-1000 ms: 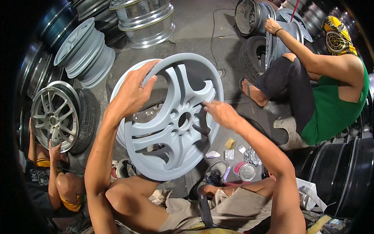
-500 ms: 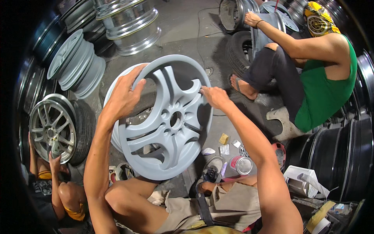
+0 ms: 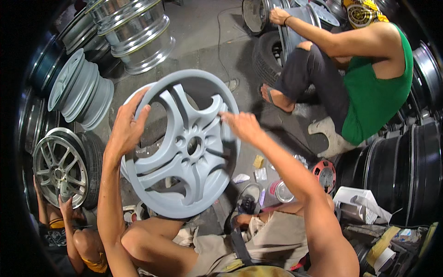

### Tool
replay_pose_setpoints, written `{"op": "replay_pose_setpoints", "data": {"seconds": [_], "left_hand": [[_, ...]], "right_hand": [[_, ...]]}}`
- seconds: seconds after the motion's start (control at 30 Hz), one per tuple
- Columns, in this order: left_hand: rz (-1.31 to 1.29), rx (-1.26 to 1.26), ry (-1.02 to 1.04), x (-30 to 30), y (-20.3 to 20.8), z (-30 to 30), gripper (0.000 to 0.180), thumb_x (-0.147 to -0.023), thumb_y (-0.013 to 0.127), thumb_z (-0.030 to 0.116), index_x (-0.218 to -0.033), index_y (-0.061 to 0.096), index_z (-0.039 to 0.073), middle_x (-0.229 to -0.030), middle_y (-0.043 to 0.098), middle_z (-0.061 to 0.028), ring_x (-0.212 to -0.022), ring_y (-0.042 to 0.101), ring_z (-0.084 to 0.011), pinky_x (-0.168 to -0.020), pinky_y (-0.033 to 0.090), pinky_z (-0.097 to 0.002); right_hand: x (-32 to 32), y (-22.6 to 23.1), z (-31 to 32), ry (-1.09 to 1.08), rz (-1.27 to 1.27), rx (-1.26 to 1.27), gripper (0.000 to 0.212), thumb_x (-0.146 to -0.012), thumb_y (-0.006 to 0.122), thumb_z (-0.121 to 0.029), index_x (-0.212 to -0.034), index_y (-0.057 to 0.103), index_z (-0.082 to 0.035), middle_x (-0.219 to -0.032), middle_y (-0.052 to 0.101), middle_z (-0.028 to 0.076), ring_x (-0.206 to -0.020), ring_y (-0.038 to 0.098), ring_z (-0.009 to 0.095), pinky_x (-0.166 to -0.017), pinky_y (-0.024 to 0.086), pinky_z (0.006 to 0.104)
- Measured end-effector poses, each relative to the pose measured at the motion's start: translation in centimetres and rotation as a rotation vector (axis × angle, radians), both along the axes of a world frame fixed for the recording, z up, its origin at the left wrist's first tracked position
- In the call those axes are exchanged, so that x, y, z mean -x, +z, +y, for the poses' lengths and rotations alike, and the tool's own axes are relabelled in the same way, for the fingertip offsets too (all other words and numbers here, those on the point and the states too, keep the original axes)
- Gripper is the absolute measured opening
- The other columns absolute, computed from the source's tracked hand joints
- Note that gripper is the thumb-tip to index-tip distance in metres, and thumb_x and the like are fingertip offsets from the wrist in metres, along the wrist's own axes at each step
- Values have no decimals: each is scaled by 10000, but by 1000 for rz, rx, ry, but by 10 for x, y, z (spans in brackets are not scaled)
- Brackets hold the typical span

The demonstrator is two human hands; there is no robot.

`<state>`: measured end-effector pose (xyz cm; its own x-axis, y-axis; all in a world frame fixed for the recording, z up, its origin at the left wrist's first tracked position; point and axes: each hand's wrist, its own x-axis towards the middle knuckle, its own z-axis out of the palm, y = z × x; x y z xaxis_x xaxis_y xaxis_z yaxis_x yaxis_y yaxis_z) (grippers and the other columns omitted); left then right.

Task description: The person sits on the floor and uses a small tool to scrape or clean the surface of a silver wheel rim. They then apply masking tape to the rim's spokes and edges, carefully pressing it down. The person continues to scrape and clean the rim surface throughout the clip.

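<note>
1. So we've got a grey wheel [image 3: 203,134] tipped up in front of the bent left leg [image 3: 161,244], above the floor [image 3: 198,64]. The floor's corners aren't visible, and we can't tell what props the wheel from below.

2. Left hand [image 3: 128,127]: fingers hooked over the wheel's upper-left edge, thumb apart on the inner side, so the lip [image 3: 177,212] sits between them.

3. Right hand [image 3: 244,125]: up at the outer end of the upper-right spoke [image 3: 207,111], fingers reaching forward. The tips are blurry, so we can't say whether they're pinching anything.

4. Handling: we'd guess stiff metal with real heft (no flex to worry about), and the smooth grey face could be slick if dusty and easy to scuff.

5. Best hold, we reckon: opposite sides of the lip, or through the spoke gaps near the hub.
</note>
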<state>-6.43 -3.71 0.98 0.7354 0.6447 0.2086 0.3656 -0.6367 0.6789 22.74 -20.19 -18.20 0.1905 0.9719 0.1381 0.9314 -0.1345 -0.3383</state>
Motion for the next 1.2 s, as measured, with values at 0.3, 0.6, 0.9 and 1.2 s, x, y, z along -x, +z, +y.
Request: {"op": "replay_pose_setpoints", "data": {"seconds": [0.3, 0.6, 0.9, 1.2], "left_hand": [[10, 17, 0, 3, -2, -2, 422, -1030, 539, 119, -1431, 539, -12, -1292, 670, -158, -1206, 589, -223, -1080, 396, -338], [-11, 32, 26, 8, -5, 4, 432, -1012, 539, 84, -1439, 552, 18, -1249, 685, -165, -1166, 618, -228, -1062, 428, -359], [1, -19, -6, 1, -2, 0, 426, -1019, 531, 107, -1431, 549, 0, -1253, 683, -188, -1180, 616, -244, -1069, 425, -374], [18, 15, 25, 2, -3, 3, 423, -1022, 553, 118, -1425, 546, -12, -1280, 669, -158, -1201, 594, -221, -1066, 411, -344]], "right_hand": [[5, 15, 8, 18, 4, 83, 305, -1053, 507, -358, -1214, 684, -169, -818, 728, 201, -825, 719, 427, -745, 555, 557], [1, 12, 16, 91, 77, 159, 361, -1053, 473, -461, -1199, 672, -198, -970, 740, 206, -952, 720, 408, -810, 560, 553], [-3, 12, 16, 93, 47, 141, 384, -1055, 462, -473, -1143, 675, -166, -894, 741, 187, -894, 727, 403, -785, 563, 548], [58, 22, -10, 181, 18, 113, 271, -1046, 518, -342, -1177, 663, -154, -782, 719, 205, -764, 728, 394, -647, 578, 519]]}}
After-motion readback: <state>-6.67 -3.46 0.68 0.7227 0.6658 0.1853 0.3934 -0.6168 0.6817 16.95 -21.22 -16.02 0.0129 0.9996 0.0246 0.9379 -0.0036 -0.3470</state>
